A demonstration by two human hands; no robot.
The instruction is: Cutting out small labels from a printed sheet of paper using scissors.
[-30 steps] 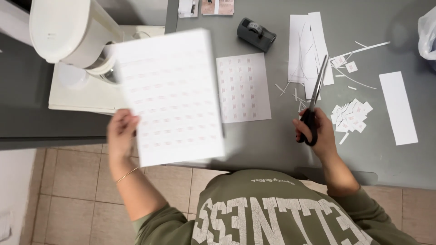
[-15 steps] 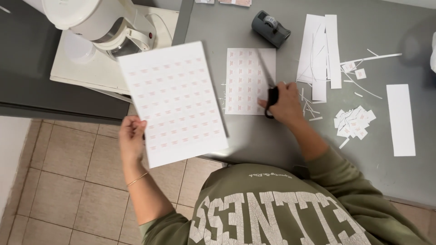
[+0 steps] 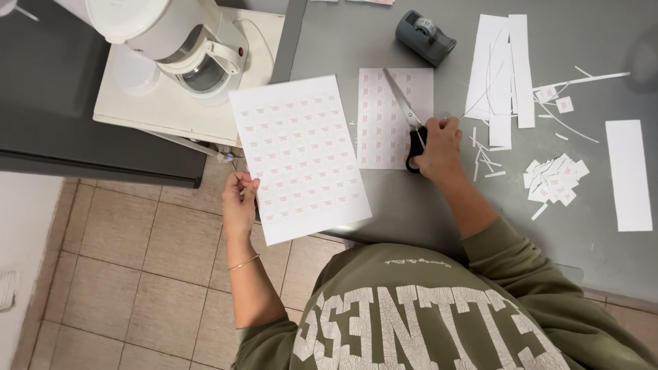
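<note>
My left hand point(image 3: 238, 202) pinches the lower left edge of a white sheet of small printed labels point(image 3: 299, 155) and holds it up over the table's left edge. My right hand point(image 3: 436, 145) grips the black handles of a pair of scissors point(image 3: 406, 116). The blades point up and left and lie across a second printed label sheet point(image 3: 391, 116) that rests flat on the grey table point(image 3: 425, 212).
A grey tape dispenser point(image 3: 425, 35) stands at the back. Long white paper strips point(image 3: 504, 68), thin offcuts, a pile of small cut labels point(image 3: 555, 179) and one wide strip point(image 3: 627, 175) lie to the right. A white coffee maker point(image 3: 171, 41) sits at the left on a white base.
My right hand has carried the scissors leftward from the strips onto the flat label sheet. The held sheet has dropped lower and tilted; the view has shifted.
</note>
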